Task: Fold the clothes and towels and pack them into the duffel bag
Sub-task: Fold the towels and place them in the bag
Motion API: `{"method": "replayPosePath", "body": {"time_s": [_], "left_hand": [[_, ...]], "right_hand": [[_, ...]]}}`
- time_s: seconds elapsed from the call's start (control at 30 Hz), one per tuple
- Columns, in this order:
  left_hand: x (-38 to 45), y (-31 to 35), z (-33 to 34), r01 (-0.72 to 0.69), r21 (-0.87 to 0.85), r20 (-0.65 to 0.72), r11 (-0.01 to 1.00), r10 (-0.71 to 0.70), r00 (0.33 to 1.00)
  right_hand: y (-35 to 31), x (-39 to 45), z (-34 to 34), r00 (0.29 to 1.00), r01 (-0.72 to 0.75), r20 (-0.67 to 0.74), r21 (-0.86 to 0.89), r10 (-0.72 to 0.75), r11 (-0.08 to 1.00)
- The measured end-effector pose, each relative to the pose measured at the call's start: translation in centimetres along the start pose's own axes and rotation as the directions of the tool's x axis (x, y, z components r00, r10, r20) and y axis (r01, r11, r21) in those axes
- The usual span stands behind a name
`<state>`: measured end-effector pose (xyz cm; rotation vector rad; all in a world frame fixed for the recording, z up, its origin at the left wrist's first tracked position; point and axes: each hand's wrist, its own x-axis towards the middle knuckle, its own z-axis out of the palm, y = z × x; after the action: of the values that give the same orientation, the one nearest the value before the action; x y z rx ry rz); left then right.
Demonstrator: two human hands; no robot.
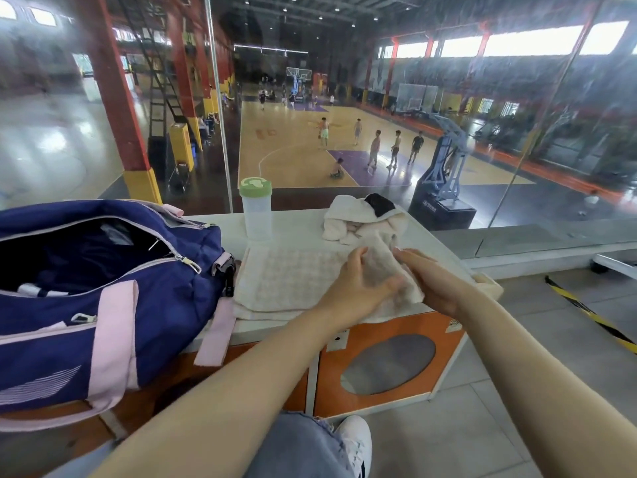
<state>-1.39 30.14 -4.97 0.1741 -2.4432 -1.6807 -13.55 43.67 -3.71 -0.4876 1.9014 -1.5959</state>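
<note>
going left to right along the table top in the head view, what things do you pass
navy and pink duffel bag → clear bottle with green lid → crumpled pile of cream towels

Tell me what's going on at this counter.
A person is folding a cream waffle-weave towel on the white countertop, both hands gripping its right end. The navy and pink duffel bag sits unzipped to the left. A crumpled pile of pale clothes waits behind, beside a green-lidded plastic bottle.
</note>
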Motion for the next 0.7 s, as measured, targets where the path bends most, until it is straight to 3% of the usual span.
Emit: {"method": "replayPosePath", "body": {"time_s": [0.1, 0.23, 0.33, 0.43, 0.53, 0.63, 0.7], "left_hand": [[1.2, -0.2, 0.6, 0.056, -0.154, -0.023, 0.987, -0.060, 0.998], [0.9, -2.0, -0.3, 0.060, -0.179, -0.078, 0.982, -0.075, 0.994], [0.5, -2.4, -0.9, 0.106, -0.196, -0.103, 0.975, -0.128, 0.986], [0.4, -2.3, -0.8, 0.106, -0.198, -0.112, 0.974, -0.130, 0.985], [0.2, -2.0, -0.5, 0.098, -0.204, -0.106, 0.974, -0.121, 0.987], [0.0, -1.8, -0.5, 0.090, -0.194, -0.089, 0.977, -0.109, 0.990], [0.0, -1.9, -0.4, 0.077, -0.177, -0.063, 0.981, -0.089, 0.994]], "right_hand": [[0.5, 0.2, 0.5, 0.993, 0.085, -0.061, -0.173, -0.096, 0.981], [0.8, 0.6, 1.3, 0.969, 0.174, -0.102, -0.368, -0.226, 0.913], [1.3, 1.3, 1.0, 0.886, 0.169, -0.227, -0.653, -0.404, 0.738], [2.1, 1.5, 1.3, 0.868, 0.217, -0.100, -0.805, -0.486, 0.553], [2.3, 1.6, 1.7, 0.821, 0.187, 0.037, -0.960, -0.570, 0.206], [1.3, 1.5, 1.6, 0.765, 0.195, 0.073, -0.973, -0.640, 0.122], [0.2, 1.3, 1.6, 0.792, 0.177, 0.073, -0.978, -0.606, 0.114]]}}
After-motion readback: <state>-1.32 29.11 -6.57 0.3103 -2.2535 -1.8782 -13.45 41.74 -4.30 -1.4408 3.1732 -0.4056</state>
